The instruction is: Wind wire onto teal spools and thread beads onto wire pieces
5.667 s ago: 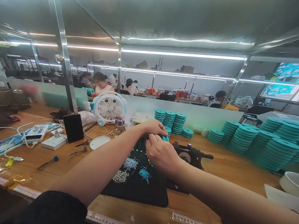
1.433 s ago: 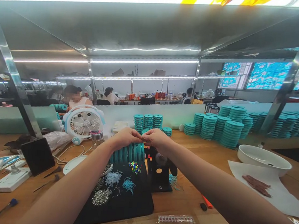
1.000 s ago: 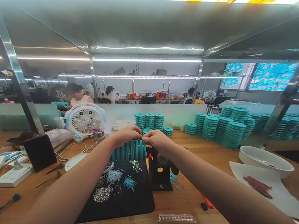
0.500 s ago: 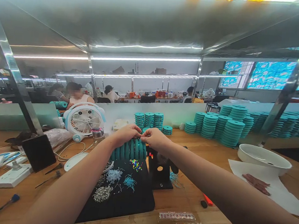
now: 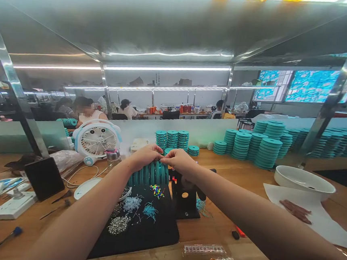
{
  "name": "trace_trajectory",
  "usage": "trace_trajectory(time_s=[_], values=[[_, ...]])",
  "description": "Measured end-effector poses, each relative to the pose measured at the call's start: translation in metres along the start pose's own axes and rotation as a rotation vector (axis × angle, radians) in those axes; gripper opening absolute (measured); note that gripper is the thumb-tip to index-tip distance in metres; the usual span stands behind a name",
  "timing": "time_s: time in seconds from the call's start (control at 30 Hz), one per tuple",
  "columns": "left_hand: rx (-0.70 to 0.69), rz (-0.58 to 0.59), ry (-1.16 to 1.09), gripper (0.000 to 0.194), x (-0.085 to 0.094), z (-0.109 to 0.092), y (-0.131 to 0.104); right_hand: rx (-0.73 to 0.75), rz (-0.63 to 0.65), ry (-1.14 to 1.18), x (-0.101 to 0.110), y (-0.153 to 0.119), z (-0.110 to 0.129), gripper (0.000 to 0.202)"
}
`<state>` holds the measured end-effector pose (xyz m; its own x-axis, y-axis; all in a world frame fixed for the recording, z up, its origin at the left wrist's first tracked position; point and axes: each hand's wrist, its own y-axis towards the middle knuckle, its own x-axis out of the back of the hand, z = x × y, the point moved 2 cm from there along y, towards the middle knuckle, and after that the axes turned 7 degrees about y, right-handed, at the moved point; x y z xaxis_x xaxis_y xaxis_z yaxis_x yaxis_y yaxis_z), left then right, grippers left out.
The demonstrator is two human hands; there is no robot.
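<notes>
My left hand [image 5: 147, 157] and my right hand [image 5: 179, 160] meet over a row of teal spools [image 5: 148, 174] standing on edge. The fingers of both hands are pinched at the top of the row, and whatever lies between the fingertips is too small to make out. Below the row, on a black mat [image 5: 161, 230], are colourful beads [image 5: 157, 191], translucent white pieces [image 5: 131, 204], short teal cords [image 5: 149, 211] and silvery metal parts [image 5: 119, 224]. A black stand [image 5: 185, 202] is right of the spools, partly behind my right forearm.
Stacks of teal spools [image 5: 268, 153] stand at the back right, smaller stacks [image 5: 172, 138] in the middle. A white-blue fan [image 5: 97, 138] is back left. A white bowl [image 5: 304, 182] and white paper [image 5: 280, 196] lie right. Metal posts [image 5: 16, 80] frame the bench; people sit beyond the divider.
The whole view has shifted very slightly. Both hands keep the same pinched pose over the spool row, and nothing else has visibly moved.
</notes>
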<state>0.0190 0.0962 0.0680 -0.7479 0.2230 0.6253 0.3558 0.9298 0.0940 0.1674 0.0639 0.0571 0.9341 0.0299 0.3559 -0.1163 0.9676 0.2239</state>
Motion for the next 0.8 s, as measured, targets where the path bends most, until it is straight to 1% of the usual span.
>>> trace_trajectory(time_s=[0.1,0.17,0.23,0.3,0.37,0.43,0.53,0.6,0.67,0.7,0.8], values=[[-0.035,-0.017,0.011,0.029,0.000,-0.001,-0.001,0.004,-0.006,-0.027,-0.003,-0.001,0.001,0.015],[-0.079,-0.033,0.012,0.034,-0.002,-0.002,-0.006,0.035,-0.008,-0.049,-0.005,-0.005,0.000,0.015],[-0.133,-0.056,0.011,0.042,-0.007,-0.003,-0.016,0.096,-0.022,-0.076,-0.005,-0.010,-0.002,0.012],[-0.213,-0.104,0.017,0.050,-0.014,-0.003,-0.031,0.175,-0.054,-0.106,-0.003,-0.013,-0.005,0.007],[-0.333,-0.177,0.036,0.054,-0.023,0.000,-0.049,0.251,-0.079,-0.148,0.002,-0.016,-0.008,0.014],[-0.444,-0.234,0.073,0.051,-0.032,0.005,-0.064,0.318,-0.045,-0.207,0.005,-0.018,-0.011,0.020],[-0.529,-0.294,0.138,0.048,-0.041,0.014,-0.078,0.401,0.056,-0.311,0.005,-0.022,-0.013,0.029],[-0.604,-0.358,0.233,0.047,-0.044,0.017,-0.084,0.448,0.085,-0.377,0.004,-0.027,-0.013,0.035],[-0.690,-0.429,0.396,0.046,-0.046,0.017,-0.088,0.488,0.089,-0.431,0.004,-0.031,-0.013,0.039],[-0.711,-0.462,0.482,0.044,-0.046,0.016,-0.090,0.503,0.091,-0.453,0.004,-0.032,-0.013,0.041],[-0.672,-0.509,0.642,0.040,-0.046,0.017,-0.094,0.533,0.098,-0.496,0.005,-0.035,-0.015,0.045]])
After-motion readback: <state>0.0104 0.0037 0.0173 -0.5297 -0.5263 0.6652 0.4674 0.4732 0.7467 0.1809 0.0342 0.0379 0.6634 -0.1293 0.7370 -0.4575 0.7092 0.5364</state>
